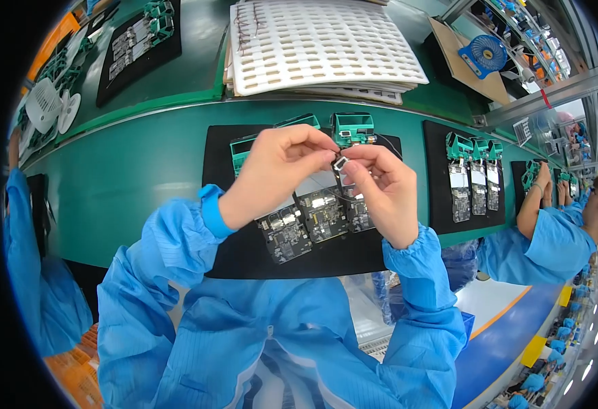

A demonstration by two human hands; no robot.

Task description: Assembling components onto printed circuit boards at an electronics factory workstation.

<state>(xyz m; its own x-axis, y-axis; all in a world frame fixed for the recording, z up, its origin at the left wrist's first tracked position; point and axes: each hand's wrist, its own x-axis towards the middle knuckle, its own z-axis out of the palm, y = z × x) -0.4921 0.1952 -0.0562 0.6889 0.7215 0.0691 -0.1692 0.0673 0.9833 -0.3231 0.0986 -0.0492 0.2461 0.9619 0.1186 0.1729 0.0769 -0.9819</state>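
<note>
Both hands are raised over a black mat (231,255), with their fingertips nearly meeting. Pinched between them is a small black-and-white rectangular part (340,163), from which thin dark wire seems to trail. My right hand (387,194) is closed on this part with thumb and forefinger. My left hand (278,167) is closed at its other side, its fingertips partly hiding what they grip. Beneath the hands lie several circuit boards (323,215) joined to green plastic housings (352,126); the hands cover parts of them.
Beyond the mat, white slotted trays (326,44) are stacked on a raised shelf. Another mat (439,204) with board assemblies (477,180) lies to the right. A blue fan (484,54) stands at the far right. Co-workers in blue sit left and right, one person's arm (527,211) reaching over the bench.
</note>
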